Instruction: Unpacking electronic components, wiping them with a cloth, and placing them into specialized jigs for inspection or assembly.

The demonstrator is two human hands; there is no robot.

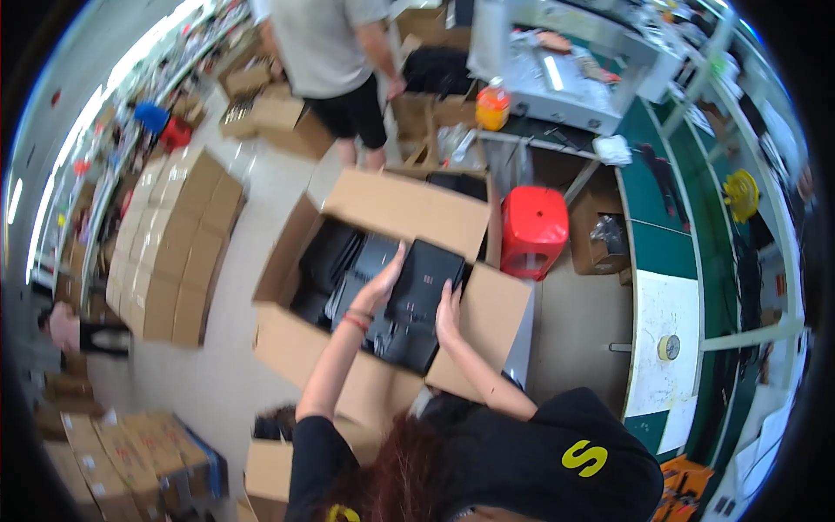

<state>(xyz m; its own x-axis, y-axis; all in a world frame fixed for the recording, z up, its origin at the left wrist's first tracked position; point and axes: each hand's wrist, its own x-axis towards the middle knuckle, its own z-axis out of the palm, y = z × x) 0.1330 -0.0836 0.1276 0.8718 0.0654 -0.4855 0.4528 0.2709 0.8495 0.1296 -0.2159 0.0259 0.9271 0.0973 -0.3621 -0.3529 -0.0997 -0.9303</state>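
so the left hand (381,285) and right hand (448,313) had their grip clamped on a flat black box (424,277), over the 3 o'clock side of an open carton (404,204), red stool (535,222) sat at 2 o'clock from it

At centre, the box (426,289) is black with a small pale mark, the carton (407,200) tan. Right of centre, the stool (534,224) is red; farther right, the table (647,198) is green, its sheet (659,304) speckled white. At the bottom, the shirt (531,444) is black with yellow marks.
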